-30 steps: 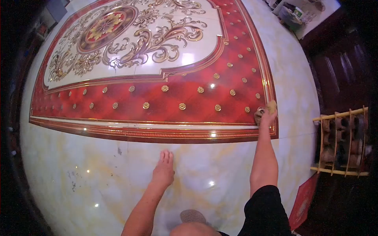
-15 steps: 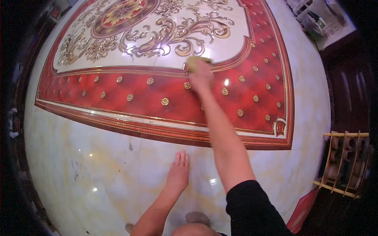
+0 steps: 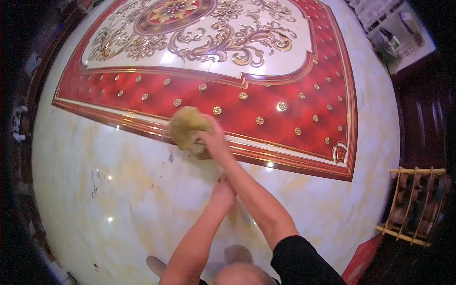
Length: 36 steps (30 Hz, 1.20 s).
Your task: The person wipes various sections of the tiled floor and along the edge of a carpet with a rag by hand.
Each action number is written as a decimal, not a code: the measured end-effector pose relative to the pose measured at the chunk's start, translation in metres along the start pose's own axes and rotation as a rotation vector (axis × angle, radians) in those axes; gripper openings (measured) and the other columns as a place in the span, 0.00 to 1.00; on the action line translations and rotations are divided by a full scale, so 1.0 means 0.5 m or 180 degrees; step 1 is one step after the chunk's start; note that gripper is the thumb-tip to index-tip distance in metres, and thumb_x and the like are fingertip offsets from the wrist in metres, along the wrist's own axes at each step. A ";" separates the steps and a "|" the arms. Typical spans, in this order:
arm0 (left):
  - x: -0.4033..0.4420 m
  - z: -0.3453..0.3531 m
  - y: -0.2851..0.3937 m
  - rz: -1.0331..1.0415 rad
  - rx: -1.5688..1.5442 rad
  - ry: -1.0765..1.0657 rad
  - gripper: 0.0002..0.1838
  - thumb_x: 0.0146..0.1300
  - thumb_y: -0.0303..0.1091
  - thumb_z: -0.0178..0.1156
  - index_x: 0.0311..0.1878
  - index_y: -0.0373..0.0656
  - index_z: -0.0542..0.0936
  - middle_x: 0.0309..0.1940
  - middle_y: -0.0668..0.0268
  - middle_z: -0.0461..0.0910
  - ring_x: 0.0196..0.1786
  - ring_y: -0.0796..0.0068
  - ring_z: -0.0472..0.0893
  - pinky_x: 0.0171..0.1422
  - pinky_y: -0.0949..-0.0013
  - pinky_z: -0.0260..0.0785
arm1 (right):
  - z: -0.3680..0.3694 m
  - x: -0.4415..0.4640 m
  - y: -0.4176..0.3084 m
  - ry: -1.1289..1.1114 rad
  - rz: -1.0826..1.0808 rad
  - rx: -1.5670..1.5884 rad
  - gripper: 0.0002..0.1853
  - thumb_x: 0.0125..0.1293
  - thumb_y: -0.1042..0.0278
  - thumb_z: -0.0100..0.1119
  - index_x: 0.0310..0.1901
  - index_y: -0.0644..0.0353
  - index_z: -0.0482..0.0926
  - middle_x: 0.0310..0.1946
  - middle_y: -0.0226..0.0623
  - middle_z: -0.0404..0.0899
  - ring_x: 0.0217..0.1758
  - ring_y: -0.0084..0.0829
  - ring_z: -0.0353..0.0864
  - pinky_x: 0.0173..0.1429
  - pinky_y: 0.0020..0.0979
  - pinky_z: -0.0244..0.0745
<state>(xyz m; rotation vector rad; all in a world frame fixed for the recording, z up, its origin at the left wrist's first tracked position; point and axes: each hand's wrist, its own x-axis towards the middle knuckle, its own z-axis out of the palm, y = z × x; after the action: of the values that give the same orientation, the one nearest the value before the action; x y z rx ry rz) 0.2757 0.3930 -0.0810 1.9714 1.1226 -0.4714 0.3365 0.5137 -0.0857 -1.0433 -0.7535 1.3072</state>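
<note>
My right hand [image 3: 213, 140] grips a yellowish-brown cloth [image 3: 186, 127], bunched and slightly blurred, over the lower border of the red-and-gold patterned floor panel [image 3: 237, 111]. Part of the cloth hangs over the pale marbled floor [image 3: 128, 190] beside the border. Close to my right forearm is my left hand [image 3: 223, 194], its fingers mostly hidden behind that arm. Whether it touches the forearm or the floor I cannot tell.
A wooden rack with slats [image 3: 413, 206] stands at the right, near a dark reddish cabinet [image 3: 420, 118]. A white shelf with bottles [image 3: 399, 45] is at the upper right. My shoe [image 3: 238, 254] shows at the bottom. Dark specks [image 3: 95, 183] mark the floor at left.
My right hand has swept the cloth from the panel's white inner edge down and left to its outer border. My left hand, earlier with fingers stretched out, is now partly behind my right forearm.
</note>
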 end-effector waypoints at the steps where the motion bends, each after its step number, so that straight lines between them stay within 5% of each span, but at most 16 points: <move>1: -0.013 -0.019 0.008 -0.0075 0.0289 -0.0161 0.28 0.67 0.29 0.46 0.71 0.38 0.61 0.75 0.54 0.55 0.76 0.58 0.55 0.73 0.56 0.59 | -0.053 -0.023 -0.014 0.0097 -0.0489 -0.0784 0.29 0.56 0.80 0.56 0.62 0.61 0.68 0.57 0.39 0.74 0.62 0.32 0.72 0.66 0.34 0.67; 4: -0.014 -0.005 -0.005 0.0280 0.0458 0.0279 0.32 0.63 0.22 0.49 0.72 0.36 0.56 0.76 0.54 0.50 0.78 0.56 0.52 0.75 0.57 0.57 | -0.182 -0.082 -0.078 0.0968 -0.0470 -0.1213 0.33 0.55 0.79 0.59 0.66 0.62 0.66 0.62 0.42 0.71 0.64 0.34 0.71 0.69 0.35 0.65; 5: -0.002 0.017 -0.021 0.0388 0.0388 0.0344 0.39 0.56 0.22 0.59 0.71 0.34 0.55 0.76 0.48 0.46 0.78 0.50 0.48 0.78 0.58 0.53 | -0.232 -0.081 -0.079 0.1315 -0.0563 -0.1285 0.33 0.55 0.78 0.59 0.66 0.63 0.66 0.62 0.43 0.71 0.64 0.36 0.71 0.69 0.37 0.65; 6: -0.005 0.017 -0.021 0.0370 0.0388 0.0352 0.39 0.56 0.23 0.59 0.71 0.33 0.55 0.76 0.48 0.46 0.78 0.50 0.48 0.78 0.58 0.53 | -0.273 -0.073 -0.066 0.1674 -0.0655 -0.1356 0.33 0.55 0.77 0.60 0.65 0.63 0.66 0.61 0.44 0.72 0.64 0.39 0.72 0.69 0.38 0.65; 9: -0.010 0.009 -0.014 0.0343 0.0395 0.0356 0.39 0.57 0.24 0.59 0.72 0.33 0.55 0.76 0.48 0.46 0.78 0.50 0.48 0.78 0.58 0.53 | -0.328 -0.034 -0.035 0.2637 -0.1059 -0.2938 0.33 0.54 0.74 0.62 0.65 0.63 0.67 0.60 0.48 0.72 0.62 0.45 0.73 0.68 0.43 0.66; 12: -0.007 0.015 -0.014 0.0360 0.0491 0.0433 0.36 0.60 0.26 0.58 0.71 0.33 0.56 0.75 0.48 0.48 0.77 0.50 0.49 0.77 0.59 0.54 | -0.269 0.003 0.021 0.2440 -0.1351 -0.4332 0.34 0.52 0.70 0.64 0.63 0.63 0.68 0.58 0.51 0.73 0.60 0.51 0.72 0.67 0.47 0.65; 14: 0.005 0.034 -0.020 0.0396 0.0665 0.0624 0.33 0.63 0.27 0.55 0.71 0.34 0.57 0.74 0.47 0.51 0.77 0.49 0.52 0.76 0.59 0.55 | -0.194 0.033 0.056 0.1904 -0.1523 -0.4142 0.34 0.49 0.69 0.65 0.61 0.62 0.69 0.57 0.49 0.74 0.61 0.51 0.72 0.66 0.48 0.66; 17: -0.046 -0.074 0.024 0.0103 -0.0087 -0.0229 0.30 0.68 0.30 0.47 0.72 0.36 0.58 0.74 0.49 0.54 0.75 0.52 0.57 0.75 0.60 0.57 | -0.050 0.053 0.104 0.0934 -0.1411 -0.3945 0.32 0.48 0.71 0.64 0.60 0.59 0.71 0.56 0.46 0.75 0.60 0.48 0.73 0.63 0.47 0.67; 20: -0.020 -0.010 -0.020 0.0460 0.0695 0.0539 0.27 0.68 0.33 0.46 0.70 0.39 0.61 0.71 0.50 0.59 0.73 0.56 0.61 0.73 0.60 0.59 | 0.059 0.038 0.123 0.0046 -0.1350 -0.3552 0.31 0.53 0.71 0.63 0.62 0.55 0.70 0.55 0.41 0.76 0.59 0.41 0.75 0.62 0.42 0.70; 23: 0.020 0.065 -0.069 0.0829 0.1514 0.1303 0.24 0.69 0.36 0.45 0.67 0.42 0.65 0.68 0.52 0.64 0.70 0.61 0.65 0.72 0.60 0.61 | 0.113 0.009 0.086 -0.0605 0.0238 -0.1201 0.30 0.58 0.71 0.62 0.64 0.56 0.68 0.54 0.35 0.76 0.58 0.32 0.74 0.63 0.35 0.68; 26: 0.036 0.071 -0.076 0.0406 -0.0204 0.0360 0.23 0.66 0.33 0.49 0.65 0.40 0.66 0.63 0.49 0.67 0.69 0.56 0.66 0.71 0.58 0.62 | 0.088 -0.070 -0.014 -0.0185 0.0131 -0.0109 0.29 0.62 0.73 0.60 0.66 0.58 0.66 0.54 0.32 0.74 0.58 0.27 0.72 0.63 0.30 0.67; 29: -0.041 -0.004 -0.035 0.0150 -0.0168 0.0046 0.26 0.63 0.28 0.52 0.66 0.39 0.64 0.64 0.48 0.65 0.69 0.51 0.65 0.72 0.57 0.61 | -0.049 -0.151 -0.075 0.0441 -0.0084 -0.0460 0.30 0.61 0.73 0.60 0.66 0.60 0.66 0.57 0.35 0.73 0.59 0.29 0.73 0.63 0.32 0.68; 32: -0.067 0.072 -0.086 0.0950 0.0015 0.1303 0.23 0.62 0.25 0.53 0.62 0.37 0.69 0.57 0.47 0.72 0.65 0.49 0.69 0.66 0.56 0.66 | -0.178 -0.241 -0.121 0.1128 0.0028 -0.0806 0.31 0.61 0.74 0.60 0.67 0.61 0.65 0.60 0.36 0.71 0.60 0.30 0.72 0.64 0.32 0.67; 36: -0.204 0.083 -0.110 0.0516 -0.0998 0.1606 0.22 0.63 0.25 0.52 0.61 0.37 0.71 0.61 0.46 0.71 0.66 0.47 0.69 0.71 0.54 0.61 | -0.285 -0.293 -0.025 0.2004 -0.0539 -0.2600 0.30 0.58 0.77 0.57 0.65 0.60 0.67 0.61 0.45 0.71 0.63 0.42 0.71 0.68 0.40 0.65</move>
<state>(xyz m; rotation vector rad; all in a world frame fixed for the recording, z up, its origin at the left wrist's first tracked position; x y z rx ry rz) 0.1774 0.3209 -0.0657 1.9234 1.2334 0.2935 0.4490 0.3446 -0.1114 -1.8717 -0.8654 0.4318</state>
